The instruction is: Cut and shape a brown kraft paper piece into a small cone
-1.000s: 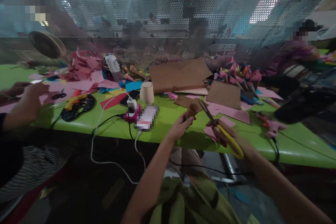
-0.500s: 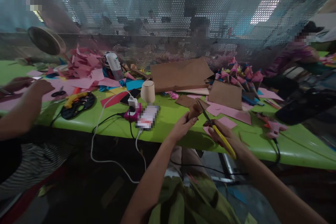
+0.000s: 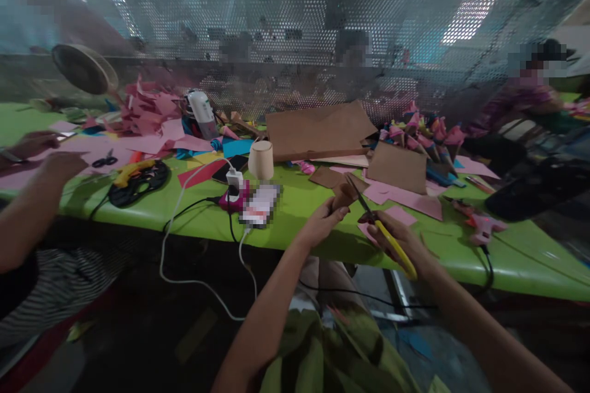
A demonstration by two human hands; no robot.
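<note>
My left hand (image 3: 326, 220) is closed round a small brown paper cone (image 3: 343, 195), its wide end facing up. In my right hand (image 3: 400, 234) is a pair of scissors with yellow handles (image 3: 397, 250); the blades (image 3: 357, 191) lie at the cone's right rim, slightly apart. Whether the blades touch the paper I cannot tell. Behind the cone, brown paper pieces (image 3: 325, 176) rest on the green table (image 3: 295, 212), with pink paper strips (image 3: 405, 198) to their right.
A phone (image 3: 260, 206) on a white cable and a pink socket block (image 3: 234, 198) sit to the left. A pink glue gun (image 3: 483, 227) lies at right. Finished-looking paper cones (image 3: 421, 132) crowd the back. A co-worker's hands (image 3: 39, 150) are at far left.
My hands, the cone and the scissors stay almost in place. The co-worker's nearer hand at far left has shifted slightly left and down.
</note>
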